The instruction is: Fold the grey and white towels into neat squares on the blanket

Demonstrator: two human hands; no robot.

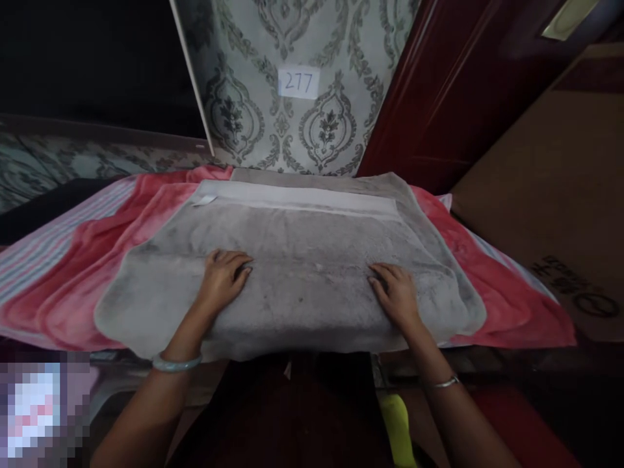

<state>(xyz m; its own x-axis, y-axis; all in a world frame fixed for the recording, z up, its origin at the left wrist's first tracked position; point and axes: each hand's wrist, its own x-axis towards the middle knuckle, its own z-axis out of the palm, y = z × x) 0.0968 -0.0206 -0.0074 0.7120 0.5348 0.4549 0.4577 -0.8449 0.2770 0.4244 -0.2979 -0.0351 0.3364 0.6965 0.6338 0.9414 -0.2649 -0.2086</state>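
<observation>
A grey plush cloth [302,292] lies spread in front of me, with a pale band [302,196] along its far part and a small white label [205,200] at the band's left end. My left hand [225,278] rests on the left half of the cloth, its fingers slightly bent and the thumb apart from them. On the right half lies my right hand [396,291], palm down, also with loosely bent fingers and a separate thumb. Neither hand shows anything gripped. The cloth's near edge drops down toward my body.
Beneath the grey cloth is a red and pink blanket [507,292], over a striped cloth [63,234]. A dark screen [92,65] stands at the back left. A cardboard box [550,169] borders the right side. Behind is patterned wallpaper [326,130] with a paper marked 277 [298,82].
</observation>
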